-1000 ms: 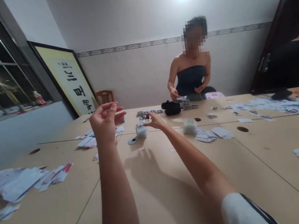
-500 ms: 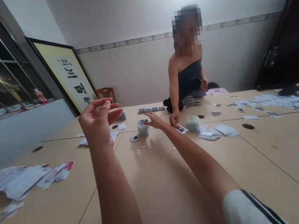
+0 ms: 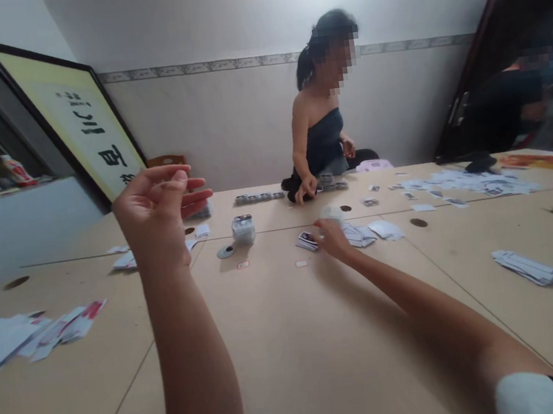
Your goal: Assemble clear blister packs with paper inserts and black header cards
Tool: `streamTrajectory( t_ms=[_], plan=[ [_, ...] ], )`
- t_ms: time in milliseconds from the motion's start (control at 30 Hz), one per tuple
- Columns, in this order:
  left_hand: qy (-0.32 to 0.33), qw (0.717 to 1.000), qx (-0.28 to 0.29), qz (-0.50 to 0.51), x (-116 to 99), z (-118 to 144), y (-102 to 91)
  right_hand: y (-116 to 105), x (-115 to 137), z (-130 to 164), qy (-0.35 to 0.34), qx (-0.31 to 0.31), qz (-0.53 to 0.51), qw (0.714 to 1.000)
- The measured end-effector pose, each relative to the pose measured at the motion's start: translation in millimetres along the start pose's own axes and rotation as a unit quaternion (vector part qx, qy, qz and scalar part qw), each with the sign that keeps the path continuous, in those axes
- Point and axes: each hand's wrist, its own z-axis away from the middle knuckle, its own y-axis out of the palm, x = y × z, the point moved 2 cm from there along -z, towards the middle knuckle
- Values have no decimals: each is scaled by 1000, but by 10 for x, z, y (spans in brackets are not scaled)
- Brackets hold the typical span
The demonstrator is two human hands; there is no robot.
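My left hand (image 3: 156,211) is raised above the table (image 3: 293,339) on an upright forearm. Its fingers are loosely curled and apart, and I see nothing in it. My right hand (image 3: 333,238) stretches far forward and lies low on the table. Its fingertips close on the right edge of a small dark-printed card stack (image 3: 305,240). A clear stack of cards (image 3: 243,230) and a small grey disc (image 3: 225,251) lie to the left of that hand. White slips (image 3: 377,230) lie just to its right.
A person sits across the table, one hand (image 3: 307,188) resting by a row of small cards (image 3: 259,197). Loose papers lie at the left (image 3: 44,329), far right (image 3: 465,182) and near right (image 3: 526,267). A framed calligraphy panel (image 3: 75,131) leans on the wall. The tabletop has round holes (image 3: 418,222).
The person across set a card stack down and drew the arm back. My right hand moved right from the clear stack onto that card stack. The view swung right.
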Motion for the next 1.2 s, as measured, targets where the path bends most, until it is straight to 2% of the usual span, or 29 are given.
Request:
streamTrajectory(
  t_ms=[133, 300, 400, 533, 700, 800, 900, 1067, 1200],
  plan=[
    [3, 999, 30, -18, -32, 40, 45, 150, -40, -27, 8, 80, 40, 996],
    [2, 999, 43, -29, -45, 37, -17, 357, -3, -110, 22, 163, 68, 984],
    [11, 999, 33, -21, -63, 31, -59, 439, 39, -97, 31, 179, 86, 980],
    [19, 999, 25, -10, -104, 31, -107, 512, 187, 9, 39, 163, 108, 980],
    [39, 999, -1, -1, -172, 19, -233, 686, 595, 239, -14, 159, 88, 983],
    [47, 998, -26, 11, -216, 9, -312, 876, 970, 364, -92, 176, 49, 979],
    [59, 997, -48, 20, -252, 2, -366, 1111, 1406, 417, -186, 203, 6, 961],
    [71, 996, -58, 23, -262, -9, -427, 1464, 1979, 208, -297, 244, -45, 922],
    [82, 994, -64, 15, -261, -9, -459, 1632, 2124, -108, -320, 273, -52, 906]
  ],
)
